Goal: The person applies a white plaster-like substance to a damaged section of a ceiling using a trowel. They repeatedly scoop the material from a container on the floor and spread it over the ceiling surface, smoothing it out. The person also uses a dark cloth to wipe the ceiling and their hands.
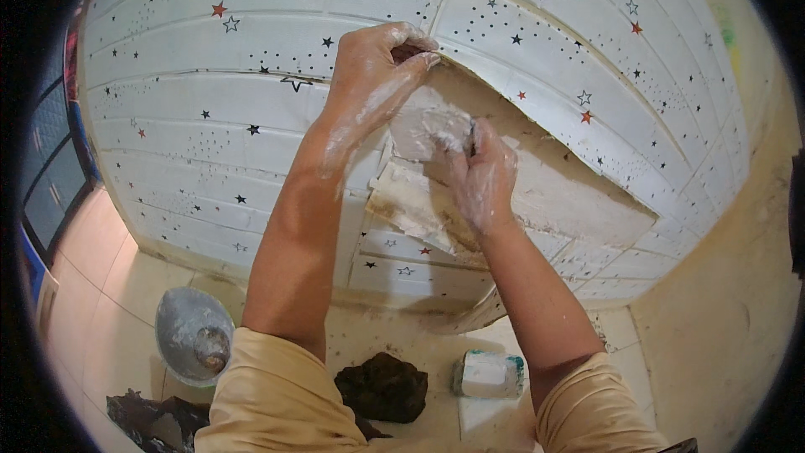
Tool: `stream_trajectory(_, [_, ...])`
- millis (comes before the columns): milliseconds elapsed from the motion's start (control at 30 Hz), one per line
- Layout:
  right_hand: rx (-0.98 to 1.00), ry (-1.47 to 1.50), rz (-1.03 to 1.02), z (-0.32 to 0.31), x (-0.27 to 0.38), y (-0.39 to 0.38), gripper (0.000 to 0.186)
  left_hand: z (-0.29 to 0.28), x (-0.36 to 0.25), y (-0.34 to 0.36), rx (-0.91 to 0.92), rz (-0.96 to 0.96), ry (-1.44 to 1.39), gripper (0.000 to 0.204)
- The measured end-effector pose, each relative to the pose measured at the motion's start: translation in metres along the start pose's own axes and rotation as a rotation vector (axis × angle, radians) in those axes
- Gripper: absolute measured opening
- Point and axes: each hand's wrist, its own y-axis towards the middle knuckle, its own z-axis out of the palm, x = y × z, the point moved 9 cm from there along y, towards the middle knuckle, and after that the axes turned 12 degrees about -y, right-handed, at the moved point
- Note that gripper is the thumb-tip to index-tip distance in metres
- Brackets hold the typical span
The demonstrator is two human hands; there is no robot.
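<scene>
White, brick-embossed wall covering (277, 151) printed with black and red stars spreads across the wall in front of me. Part of it is loose, baring a strip of whitish-beige wall (553, 176). My left hand (373, 75), smeared with white paste, pinches the loose edge at the top of this strip. Below it, my right hand (486, 172) grips a flat scraper (428, 132), its blade coated white and lying against the bare wall. The handle is mostly hidden in my fingers. A torn, folded-back flap (411, 210) hangs just under the scraper.
On the tiled floor, a grey bowl (189, 335) with white residue stands at the left. A black plastic bag (159, 419) is near it. Between my arms lie a dark crumpled lump (382, 387) and a small white tub (489, 374). A plain wall (721, 285) adjoins at the right.
</scene>
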Motion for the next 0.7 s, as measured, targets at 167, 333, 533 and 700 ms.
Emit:
stream_trajectory(167, [-0.006,-0.178,0.206,-0.014,-0.067,-0.018,0.027,-0.008,-0.001,-0.007,-0.020,0.048,0.038,0.014])
stream_trajectory(333, [-0.026,0.448,0.257,-0.052,-0.113,-0.031,0.024,-0.012,0.004,-0.009,-0.070,-0.005,-0.035,0.014])
stream_trajectory(533, [0.002,0.137,-0.025,-0.022,-0.033,-0.028,0.021,0.004,-0.009,-0.018,-0.037,0.021,0.117,0.023])
stream_trajectory(700, [-0.106,-0.071,-0.276,-0.049,0.001,-0.031,0.022,-0.014,-0.017,-0.037,0.021,0.131,0.418,0.034])
